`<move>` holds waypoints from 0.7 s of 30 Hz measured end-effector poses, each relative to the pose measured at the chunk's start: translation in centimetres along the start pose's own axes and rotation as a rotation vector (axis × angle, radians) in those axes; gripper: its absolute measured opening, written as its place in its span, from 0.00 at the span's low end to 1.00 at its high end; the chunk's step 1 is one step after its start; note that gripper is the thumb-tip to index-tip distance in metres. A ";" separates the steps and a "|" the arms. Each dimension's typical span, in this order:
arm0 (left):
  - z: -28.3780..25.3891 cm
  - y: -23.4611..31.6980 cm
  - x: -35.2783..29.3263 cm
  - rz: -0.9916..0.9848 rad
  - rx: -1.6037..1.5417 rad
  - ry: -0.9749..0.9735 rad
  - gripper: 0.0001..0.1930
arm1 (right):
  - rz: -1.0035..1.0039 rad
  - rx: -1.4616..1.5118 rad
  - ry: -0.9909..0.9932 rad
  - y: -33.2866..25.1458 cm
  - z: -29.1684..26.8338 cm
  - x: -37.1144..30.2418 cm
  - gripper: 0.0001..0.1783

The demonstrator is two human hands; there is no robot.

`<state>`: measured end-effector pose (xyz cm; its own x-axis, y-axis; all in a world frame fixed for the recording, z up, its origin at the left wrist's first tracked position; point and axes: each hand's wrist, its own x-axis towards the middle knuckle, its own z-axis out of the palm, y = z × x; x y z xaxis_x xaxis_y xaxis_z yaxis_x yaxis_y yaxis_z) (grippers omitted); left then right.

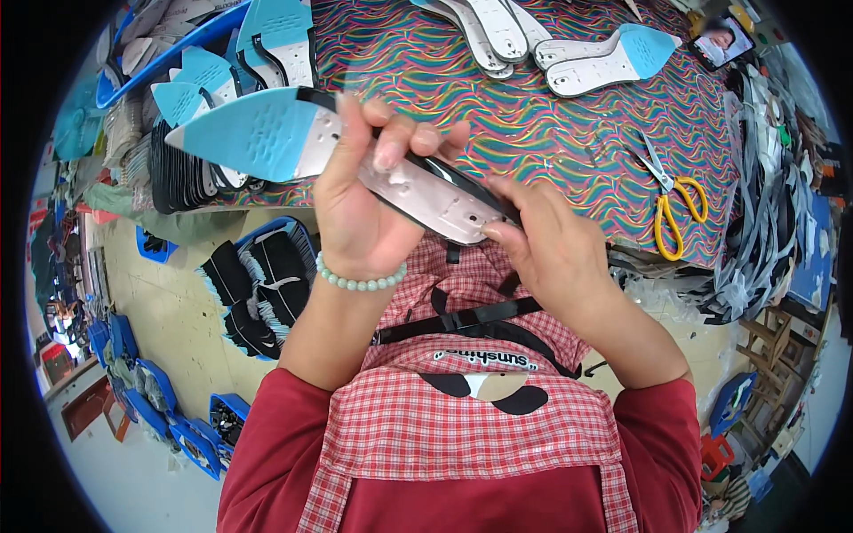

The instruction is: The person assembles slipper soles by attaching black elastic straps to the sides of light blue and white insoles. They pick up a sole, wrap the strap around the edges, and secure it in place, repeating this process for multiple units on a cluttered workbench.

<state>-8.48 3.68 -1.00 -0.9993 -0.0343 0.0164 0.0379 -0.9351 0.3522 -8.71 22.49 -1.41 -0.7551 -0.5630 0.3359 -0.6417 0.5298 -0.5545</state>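
Observation:
A shoe insole board with a light blue perforated front and a pale pinkish-white heel part is held above the near edge of the table, its pointed blue end toward the left. My left hand, with a green bead bracelet on its wrist, is closed around the middle of the insole board. My right hand pinches the heel end between thumb and fingers. Along the board's far side runs a glossy black strip, reaching to the right fingers; whether it is fixed all along cannot be told.
On the patterned tablecloth lie yellow-handled scissors, stacked insole boards and a phone. More insole boards crowd the left edge by a blue basket. Grey strips hang at right. A floor basket holds dark pieces.

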 end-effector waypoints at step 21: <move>1.7 3.2 -1.9 0.370 1.798 -0.578 0.12 | -0.104 0.202 -0.234 -0.8 -6.4 1.2 0.17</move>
<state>-6.47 1.32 1.73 -0.8340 0.3408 0.4339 0.5517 0.5110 0.6591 -9.96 25.40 4.29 -0.6204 -0.7504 0.2279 -0.6567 0.3383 -0.6740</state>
